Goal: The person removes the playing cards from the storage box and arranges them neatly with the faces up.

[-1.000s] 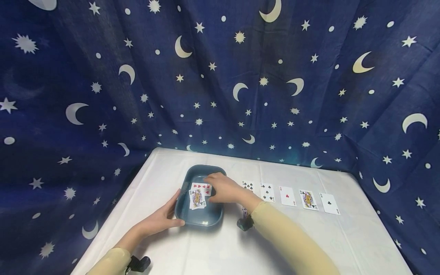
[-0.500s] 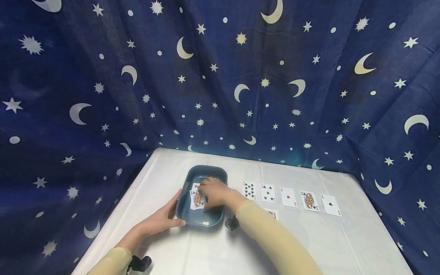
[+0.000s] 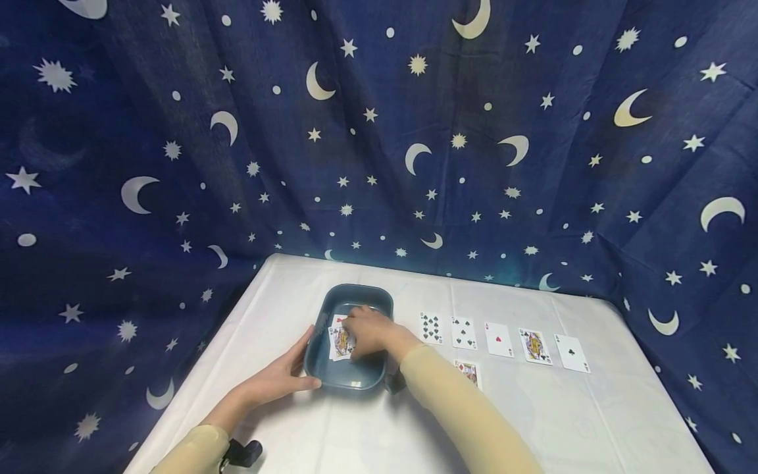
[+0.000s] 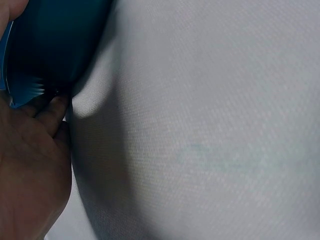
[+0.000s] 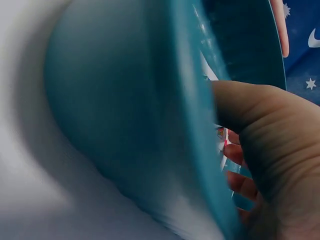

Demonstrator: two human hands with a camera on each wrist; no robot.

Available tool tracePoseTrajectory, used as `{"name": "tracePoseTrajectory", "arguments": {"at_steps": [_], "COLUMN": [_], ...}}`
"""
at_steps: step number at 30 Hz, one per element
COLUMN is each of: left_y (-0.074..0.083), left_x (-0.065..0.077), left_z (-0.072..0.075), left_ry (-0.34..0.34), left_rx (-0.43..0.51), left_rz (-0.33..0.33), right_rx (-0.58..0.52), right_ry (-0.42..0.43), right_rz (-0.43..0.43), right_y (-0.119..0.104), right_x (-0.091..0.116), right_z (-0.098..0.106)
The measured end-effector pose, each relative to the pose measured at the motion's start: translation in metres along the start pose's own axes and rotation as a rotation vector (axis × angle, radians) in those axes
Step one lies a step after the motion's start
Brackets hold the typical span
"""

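Note:
A blue rectangular tray sits on the white-covered table at the left in the head view. My left hand holds its left side, thumb at the near rim and fingers along the outer wall. Inside the tray lie overlapping playing cards, a face card of clubs on top and a red-suited card partly beneath. My right hand reaches in over the right wall and pinches these cards, covering their right part. The right wrist view shows the thumb bent down inside the wall, fingers opposite, with card edges between.
Right of the tray runs a row of face-up cards: a ten of spades, another spade card, an ace of hearts, a face card and an ace of clubs. A diamond face card shows beyond my right sleeve.
My right hand has moved left within the tray onto the cards, then stayed there. The ten of spades and the diamond face card have come into fuller view. The left hand keeps its hold.

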State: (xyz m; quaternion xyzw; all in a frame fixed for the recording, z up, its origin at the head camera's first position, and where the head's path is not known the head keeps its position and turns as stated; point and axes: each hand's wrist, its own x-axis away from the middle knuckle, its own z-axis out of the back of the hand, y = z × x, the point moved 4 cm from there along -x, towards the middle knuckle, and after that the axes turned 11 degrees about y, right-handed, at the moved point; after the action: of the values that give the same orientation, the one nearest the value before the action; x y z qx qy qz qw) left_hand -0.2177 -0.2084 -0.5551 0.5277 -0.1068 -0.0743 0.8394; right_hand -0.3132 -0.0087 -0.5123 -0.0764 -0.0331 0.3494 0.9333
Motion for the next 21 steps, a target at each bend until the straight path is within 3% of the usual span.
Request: {"name": "tracePoseTrajectory", "arguments": {"at_steps": [21], "left_y": [0.0015], "left_x": [0.0006], "left_z": [-0.0006], "left_ry": [0.009], "left_rx": [-0.003], "left_rz": [0.005], "right_rx": [-0.033], "right_ry": [-0.008], "right_rz": [-0.011], "right_y": [0.0034], "right_x": [-0.0008], "right_z": [-0.0016]}}
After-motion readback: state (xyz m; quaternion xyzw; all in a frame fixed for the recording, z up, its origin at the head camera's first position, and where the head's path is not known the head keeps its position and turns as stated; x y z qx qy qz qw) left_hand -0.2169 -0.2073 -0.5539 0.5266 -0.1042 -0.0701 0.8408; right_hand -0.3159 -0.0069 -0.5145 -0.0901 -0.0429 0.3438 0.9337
